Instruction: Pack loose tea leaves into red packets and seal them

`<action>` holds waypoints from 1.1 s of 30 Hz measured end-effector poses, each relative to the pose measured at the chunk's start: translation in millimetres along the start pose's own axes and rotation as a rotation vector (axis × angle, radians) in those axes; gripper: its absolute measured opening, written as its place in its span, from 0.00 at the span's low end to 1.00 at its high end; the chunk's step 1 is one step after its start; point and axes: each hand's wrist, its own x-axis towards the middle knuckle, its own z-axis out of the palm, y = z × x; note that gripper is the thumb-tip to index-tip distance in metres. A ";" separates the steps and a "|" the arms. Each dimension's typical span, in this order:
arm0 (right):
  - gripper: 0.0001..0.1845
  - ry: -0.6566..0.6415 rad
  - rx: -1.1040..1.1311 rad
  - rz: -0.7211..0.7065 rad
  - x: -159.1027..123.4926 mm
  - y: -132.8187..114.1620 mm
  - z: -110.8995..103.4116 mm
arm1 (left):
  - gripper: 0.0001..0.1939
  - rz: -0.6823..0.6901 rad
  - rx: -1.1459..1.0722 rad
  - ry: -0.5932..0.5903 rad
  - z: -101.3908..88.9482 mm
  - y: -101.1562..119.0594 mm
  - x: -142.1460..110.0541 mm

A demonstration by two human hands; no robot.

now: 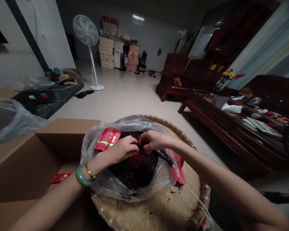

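Note:
My left hand [124, 148], wearing a green bangle [83, 177] and a gold one, is closed on the upper edge of a small red packet [135, 160]. My right hand [154, 140] meets it at the packet's mouth, thumb and fingers pinched around what looks like a dark clump of tea leaves. Both are over a clear plastic bag [92, 173] of loose dark tea leaves [132, 179]. A stack of red packets [108, 139] with gold print lies on the tea at left. At right, a black-handled tool [165, 156] with a pale cord leans on the bag's edge.
The bag stands on a round woven bamboo tray [180, 205]. More red packets [179, 175] lie right of the bag. An open cardboard box [16, 173] at left holds a red packet [60, 177]. Beyond are a standing fan [86, 30] and a dark wooden table [214, 118].

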 end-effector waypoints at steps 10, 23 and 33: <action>0.18 0.119 -0.257 -0.009 1.9 -4.7 5.4 | 0.10 -0.013 0.065 0.032 4.4 7.6 1.3; 0.12 0.198 -0.195 -0.224 -2.6 -0.1 12.4 | 0.09 -0.015 0.043 0.047 1.7 8.8 -2.1; 0.12 0.209 -0.134 -0.286 -1.9 0.9 13.0 | 0.08 -0.023 0.080 0.116 -7.8 10.8 -3.7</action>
